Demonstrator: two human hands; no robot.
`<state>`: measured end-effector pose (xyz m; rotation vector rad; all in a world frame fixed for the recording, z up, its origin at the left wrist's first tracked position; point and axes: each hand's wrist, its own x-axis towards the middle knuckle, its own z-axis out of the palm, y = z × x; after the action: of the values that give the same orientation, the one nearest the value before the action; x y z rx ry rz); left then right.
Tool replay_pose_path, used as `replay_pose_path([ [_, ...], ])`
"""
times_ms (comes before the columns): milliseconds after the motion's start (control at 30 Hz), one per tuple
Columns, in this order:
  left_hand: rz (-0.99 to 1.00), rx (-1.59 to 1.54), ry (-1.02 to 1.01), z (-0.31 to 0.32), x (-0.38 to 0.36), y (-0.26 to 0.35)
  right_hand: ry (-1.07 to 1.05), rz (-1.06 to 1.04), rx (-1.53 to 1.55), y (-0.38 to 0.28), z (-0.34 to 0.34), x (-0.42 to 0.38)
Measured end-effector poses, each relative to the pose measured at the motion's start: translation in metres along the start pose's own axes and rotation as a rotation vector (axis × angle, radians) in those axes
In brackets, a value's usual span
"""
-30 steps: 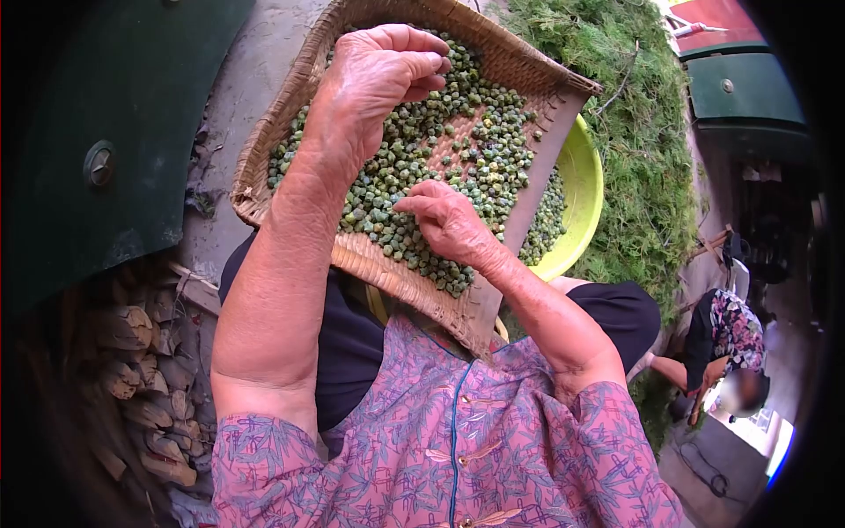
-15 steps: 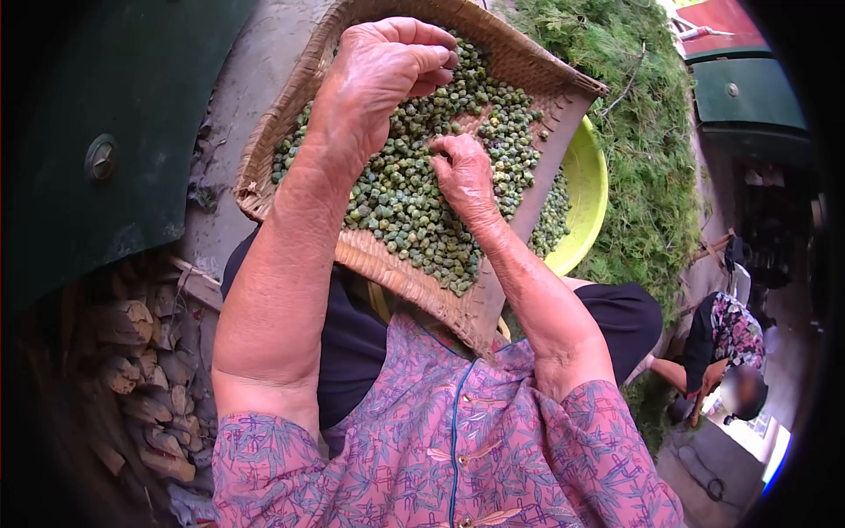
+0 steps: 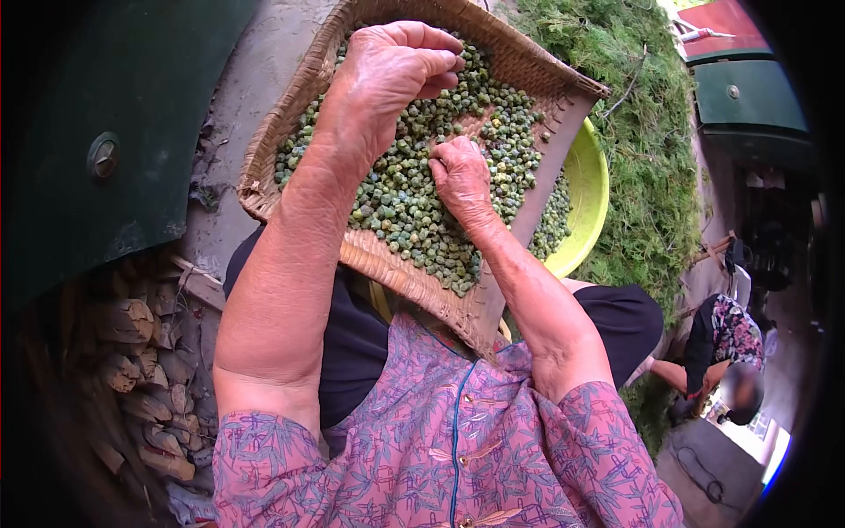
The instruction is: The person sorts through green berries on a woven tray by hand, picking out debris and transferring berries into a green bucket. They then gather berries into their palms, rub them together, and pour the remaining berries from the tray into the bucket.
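Observation:
A woven winnowing basket [image 3: 400,255] rests tilted over my lap, with a spread of small knobbly green seed cones [image 3: 422,216] in it. Over the far part of the basket is my left hand [image 3: 396,66], its thumb and fingers drawn together in a pinch; whatever is between them is hidden. My right hand [image 3: 463,176] is down among the cones near the middle, fingers curled and closed, their tips out of sight. Under the basket's right edge stands a yellow-green basin [image 3: 588,202] with more of the same cones.
Cut green conifer foliage [image 3: 647,167] is heaped on the right. Split firewood [image 3: 145,378] is stacked at lower left, below a dark green panel [image 3: 79,141]. Another person [image 3: 738,339] sits bent over at the far right.
My right hand's fingers have curled in more tightly at the cones. My left hand has shifted very slightly right and down, still pinched.

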<state>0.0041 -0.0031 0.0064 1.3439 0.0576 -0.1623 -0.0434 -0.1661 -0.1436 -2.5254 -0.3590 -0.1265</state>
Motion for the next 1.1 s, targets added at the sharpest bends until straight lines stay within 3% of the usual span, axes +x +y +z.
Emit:
replay_pose_path([
  [67,-0.005,0.013,0.005,-0.001,-0.001,-0.002,0.022,0.01,-0.003,0.001,-0.001,-0.001],
  [267,-0.02,0.251,-0.033,0.001,-0.008,-0.014,0.172,0.315,0.511,-0.016,-0.053,-0.015],
  [433,-0.161,0.26,-0.11,0.027,-0.029,-0.026,0.314,0.357,0.658,-0.018,-0.083,-0.024],
  [600,-0.192,0.092,-0.264,0.047,-0.041,-0.046,0.354,0.289,0.596,-0.029,-0.098,-0.029],
  [733,-0.182,0.005,-0.233,0.05,-0.044,-0.053,0.308,0.279,0.622,-0.032,-0.103,-0.033],
  [867,-0.205,0.01,-0.308,0.044,-0.04,-0.047,0.154,0.454,1.187,-0.041,-0.116,-0.034],
  [1100,-0.278,-0.048,-0.468,0.033,-0.037,-0.035,0.045,0.52,1.516,-0.041,-0.123,-0.041],
])
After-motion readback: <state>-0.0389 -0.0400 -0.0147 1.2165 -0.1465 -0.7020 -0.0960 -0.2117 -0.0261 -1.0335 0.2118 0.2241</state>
